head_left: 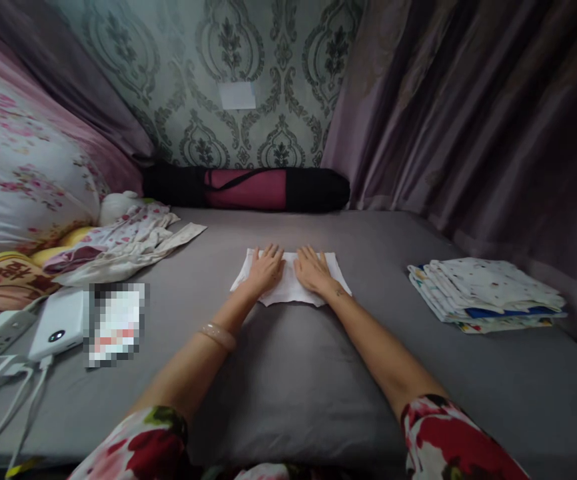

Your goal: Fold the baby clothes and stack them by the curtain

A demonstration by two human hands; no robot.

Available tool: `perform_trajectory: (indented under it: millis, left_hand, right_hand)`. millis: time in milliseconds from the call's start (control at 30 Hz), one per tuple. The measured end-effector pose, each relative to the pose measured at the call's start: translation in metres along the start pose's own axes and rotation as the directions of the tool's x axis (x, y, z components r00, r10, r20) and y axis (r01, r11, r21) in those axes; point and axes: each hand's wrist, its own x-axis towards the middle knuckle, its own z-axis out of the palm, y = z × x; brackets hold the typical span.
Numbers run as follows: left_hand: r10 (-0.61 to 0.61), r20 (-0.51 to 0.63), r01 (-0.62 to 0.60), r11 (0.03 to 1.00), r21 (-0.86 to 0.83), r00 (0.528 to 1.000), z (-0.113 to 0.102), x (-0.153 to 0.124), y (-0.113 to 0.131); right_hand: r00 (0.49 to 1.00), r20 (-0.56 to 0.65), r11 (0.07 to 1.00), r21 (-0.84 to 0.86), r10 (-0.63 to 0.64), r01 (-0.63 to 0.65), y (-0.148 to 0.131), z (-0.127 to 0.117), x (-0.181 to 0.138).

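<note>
A small white garment (291,288), which looks like a pair of child's shorts, lies spread on the grey bed sheet (293,373). Flat on its left part rests my left hand (267,268), fingers stretched away from me. My right hand (313,269) presses on the right part in the same way, its fingers also extended. A gap of bare white cloth shows between the two hands. Neither hand grips the fabric. Parts of the garment are hidden under my palms.
To the right sits a stack of folded clothes (493,287). On the left are rumpled clothes (128,247), a white power bank (61,320) with cables, a power strip (3,333) and a blurred packet (117,323). A black and maroon rolled bag (246,189) lies along the wall.
</note>
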Motion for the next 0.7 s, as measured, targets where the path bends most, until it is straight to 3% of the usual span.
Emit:
perform_trajectory:
  millis: [100,333,533,700]
  left_hand:
    - [0.032,0.02,-0.032,0.999,-0.031,0.999,0.009,0.008,0.003]
    - [-0.035,0.097,0.042,0.997,-0.071,0.995,0.033,0.011,-0.008]
    - [-0.011,0.153,0.025,0.995,-0.092,0.988,0.023,0.011,-0.011]
    - [-0.038,0.102,0.042,0.998,-0.044,0.994,0.018,0.002,-0.026]
  right_hand:
    - [0.994,0.042,0.995,0.029,-0.099,0.098,-0.014,0.005,0.011]
    - [0.994,0.096,0.997,0.057,-0.052,0.047,-0.014,0.026,0.016]
    - [0.988,0.136,0.995,0.076,-0.079,0.069,-0.007,0.02,0.017]
    - [0.998,0.058,1.0,0.025,-0.018,0.016,0.02,0.011,0.004]
